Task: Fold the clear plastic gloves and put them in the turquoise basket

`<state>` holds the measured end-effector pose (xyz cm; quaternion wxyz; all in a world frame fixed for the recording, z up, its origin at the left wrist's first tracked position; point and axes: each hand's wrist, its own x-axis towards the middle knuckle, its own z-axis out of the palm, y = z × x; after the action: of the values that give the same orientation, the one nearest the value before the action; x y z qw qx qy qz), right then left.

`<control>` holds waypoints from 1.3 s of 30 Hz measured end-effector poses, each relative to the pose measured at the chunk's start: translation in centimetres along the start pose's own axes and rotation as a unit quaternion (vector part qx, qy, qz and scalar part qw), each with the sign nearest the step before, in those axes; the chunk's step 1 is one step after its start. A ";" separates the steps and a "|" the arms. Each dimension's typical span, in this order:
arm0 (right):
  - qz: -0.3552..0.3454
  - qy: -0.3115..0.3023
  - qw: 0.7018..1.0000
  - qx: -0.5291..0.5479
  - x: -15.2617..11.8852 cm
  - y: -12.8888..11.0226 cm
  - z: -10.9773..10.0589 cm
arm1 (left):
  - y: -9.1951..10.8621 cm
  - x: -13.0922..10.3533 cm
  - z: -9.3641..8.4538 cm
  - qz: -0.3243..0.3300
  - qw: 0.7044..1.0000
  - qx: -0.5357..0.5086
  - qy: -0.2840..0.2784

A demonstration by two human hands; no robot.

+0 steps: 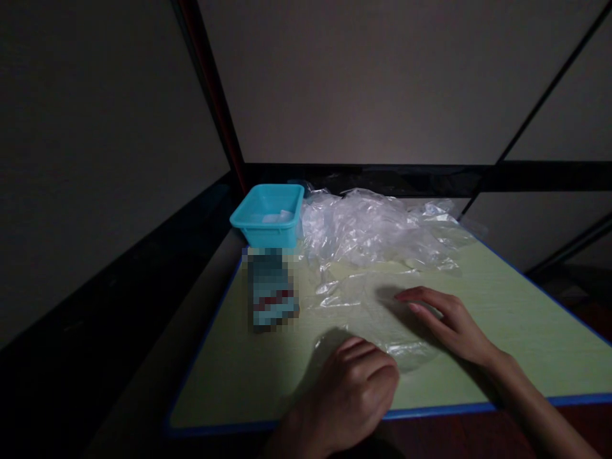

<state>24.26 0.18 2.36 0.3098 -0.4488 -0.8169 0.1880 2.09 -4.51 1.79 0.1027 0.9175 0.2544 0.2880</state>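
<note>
A clear plastic bag [368,299] lies spread flat on the table in front of me. Over its near edge, my left hand [361,382] is curled into a fist with the back of it towards me. Its fingertips are hidden, so what it holds, if anything, does not show. My right hand [444,319] hovers by the bag's right side, thumb and forefinger apart, nothing between them. Behind the flat bag rises a crumpled heap of clear plastic bags [377,226].
At the table's far left corner stands a turquoise plastic basket [270,237] with a few whitish pieces inside. A blurred-out, greenish flat item [273,290] lies just before it. The pale green table [516,344] has a blue edge, and a wall panel [363,83] rises behind.
</note>
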 end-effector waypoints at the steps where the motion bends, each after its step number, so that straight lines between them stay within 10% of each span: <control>1: 0.007 -0.011 1.000 0.015 -0.2 -0.4 -0.2 | 0.0 0.1 0.1 -0.021 0.999 -0.010 0.023; 7: 0.008 -0.073 0.996 0.049 -2.5 -2.1 0.2 | -0.1 1.1 1.1 -0.152 0.976 -0.029 0.151; 16: 0.077 -0.100 0.992 0.004 -2.0 -2.5 0.9 | -0.6 1.3 1.4 -0.298 0.950 0.013 0.091; 24: 0.074 -0.091 0.993 -0.019 -1.3 -2.2 1.0 | 0.0 0.7 1.3 -0.167 0.964 -0.020 0.204; 31: 0.075 -0.077 0.992 -0.062 -1.1 -1.4 1.8 | 0.3 0.5 1.0 -0.069 0.997 0.016 0.016; 39: 0.073 -0.069 0.989 -0.112 -0.8 -1.7 2.1 | 0.3 0.5 1.1 -0.127 0.991 0.035 -0.035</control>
<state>22.13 -1.41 1.56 0.1855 -0.5252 -0.8173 0.1478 3.26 -4.56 1.21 0.1153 0.8903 0.3748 0.2316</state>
